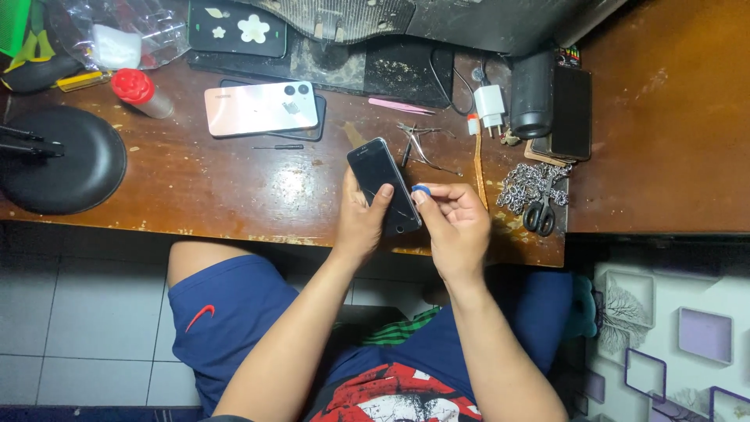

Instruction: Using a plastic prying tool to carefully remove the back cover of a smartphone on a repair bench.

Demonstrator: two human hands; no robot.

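1. Head view: the left hand grips a small dark smartphone with a black glass face, thumb laid across its lower screen, holding it tilted above the front edge of the worn brown wooden desk.
2. The right hand pinches a small blue plastic pick between thumb and forefinger, its tip touching the phone's right edge.
3. As I judge it, the step in hand is working the pick into the seam. Doing it well calls for a firm left-hand grip, so the phone cannot twist, and a shallow pick angle with light pressure, since the glass could crack.
4. It seems wise to slide the pick along the edge rather than levering hard at one spot.
5. Nearby lie a pink smartphone with two round camera lenses, a thin black screwdriver, metal tweezers, a white charger plug, and black-handled scissors on a heap of silver chain.
6. A red-capped bottle lies far left, well apart from the hands.
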